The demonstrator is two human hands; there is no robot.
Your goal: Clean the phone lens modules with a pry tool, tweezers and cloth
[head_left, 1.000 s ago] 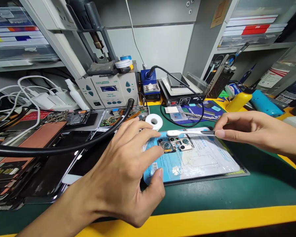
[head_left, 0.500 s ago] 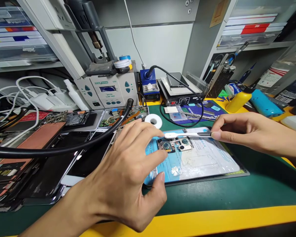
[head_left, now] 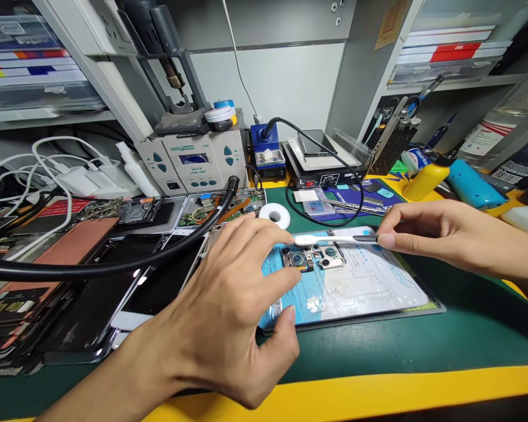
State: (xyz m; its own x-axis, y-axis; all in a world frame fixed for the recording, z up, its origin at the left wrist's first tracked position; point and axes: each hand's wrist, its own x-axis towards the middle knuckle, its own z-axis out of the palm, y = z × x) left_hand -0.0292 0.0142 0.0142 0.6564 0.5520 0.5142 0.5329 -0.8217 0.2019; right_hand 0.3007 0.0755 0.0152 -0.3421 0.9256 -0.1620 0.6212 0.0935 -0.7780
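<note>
Right hand [head_left: 440,237] has the brush [head_left: 330,239] in a thumb-and-finger pinch at its black end, handle running roughly level over the far part of the pad [head_left: 361,287]. White head is just beyond the left module [head_left: 298,260]; can't tell if it touches anything below. Right module [head_left: 332,255] sits beside the left one, both on the pad, nearer its far left than its near edge. Left hand [head_left: 233,299] is loosely spread, thumb well apart from the curved fingers, covering the pad's left end — index tip right by the brush head, contact unclear. Room: bare mat [head_left: 378,346] runs along the pad's near edge down to the yellow front strip of the worktop [head_left: 378,390], and more mat shows off the pad's right corner, below the right forearm. Tighter at the back — roll [head_left: 282,217] just past the left fingers, cable [head_left: 361,187] looping close to the pad's far edge, tweezers [head_left: 352,206] beyond. Left side is crowded: phones [head_left: 92,305] next to the left forearm, thick hose [head_left: 114,271] across them, parts tray [head_left: 182,211] behind.
</note>
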